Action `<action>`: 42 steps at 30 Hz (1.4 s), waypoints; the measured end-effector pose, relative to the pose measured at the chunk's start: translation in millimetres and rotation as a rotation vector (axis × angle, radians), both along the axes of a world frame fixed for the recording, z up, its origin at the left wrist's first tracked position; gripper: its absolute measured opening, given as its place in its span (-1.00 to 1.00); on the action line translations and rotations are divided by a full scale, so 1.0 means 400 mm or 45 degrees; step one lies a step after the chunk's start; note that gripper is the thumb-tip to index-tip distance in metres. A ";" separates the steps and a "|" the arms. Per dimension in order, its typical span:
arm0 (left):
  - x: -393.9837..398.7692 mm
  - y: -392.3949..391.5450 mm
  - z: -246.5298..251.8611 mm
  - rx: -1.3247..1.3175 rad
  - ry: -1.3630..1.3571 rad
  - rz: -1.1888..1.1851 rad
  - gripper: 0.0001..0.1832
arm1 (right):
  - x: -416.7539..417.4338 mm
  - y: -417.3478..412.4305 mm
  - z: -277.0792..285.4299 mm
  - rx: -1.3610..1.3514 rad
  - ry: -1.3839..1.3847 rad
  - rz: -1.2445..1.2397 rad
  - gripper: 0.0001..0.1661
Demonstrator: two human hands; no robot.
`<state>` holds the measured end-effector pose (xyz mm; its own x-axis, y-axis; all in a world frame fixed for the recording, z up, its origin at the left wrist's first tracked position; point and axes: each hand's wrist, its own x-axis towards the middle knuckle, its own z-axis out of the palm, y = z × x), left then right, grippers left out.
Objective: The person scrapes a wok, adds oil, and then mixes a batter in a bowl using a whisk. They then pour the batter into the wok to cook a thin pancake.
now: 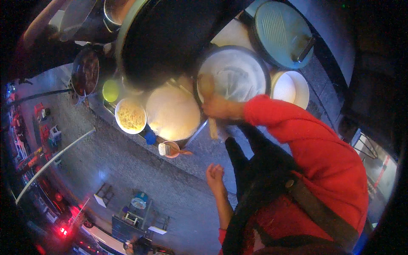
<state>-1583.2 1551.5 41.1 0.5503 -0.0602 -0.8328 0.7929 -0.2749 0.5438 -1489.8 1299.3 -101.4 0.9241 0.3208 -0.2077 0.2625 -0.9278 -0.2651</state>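
My right hand (220, 106) grips a wooden-handled tool (213, 129) at the near left rim of a round griddle (237, 76). The tool's far end is blurred over the griddle. A thin, whitish, wrinkled layer lies across the griddle's surface. Lower down, near my dark apron (255, 169), my left hand (215, 178) hangs with loosely bent fingers and nothing visible in it. Left of the griddle sits a large round vessel of pale, smooth batter or dough (173, 113). Beside that stands a white bowl (118, 126) of yellowish shreds.
A second round plate with a handle (283, 35) and a white round container (304, 91) sit at right. A pink cup (173, 154) holds a brush. At left are a green round object (110, 91) and a pan of dark red contents (86, 70). Another person's arm (41, 22) shows top left.
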 end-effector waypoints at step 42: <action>-0.065 -0.086 0.014 -0.016 0.016 -0.124 -0.58 | -0.411 -0.326 0.078 1.680 -0.197 -2.337 -0.79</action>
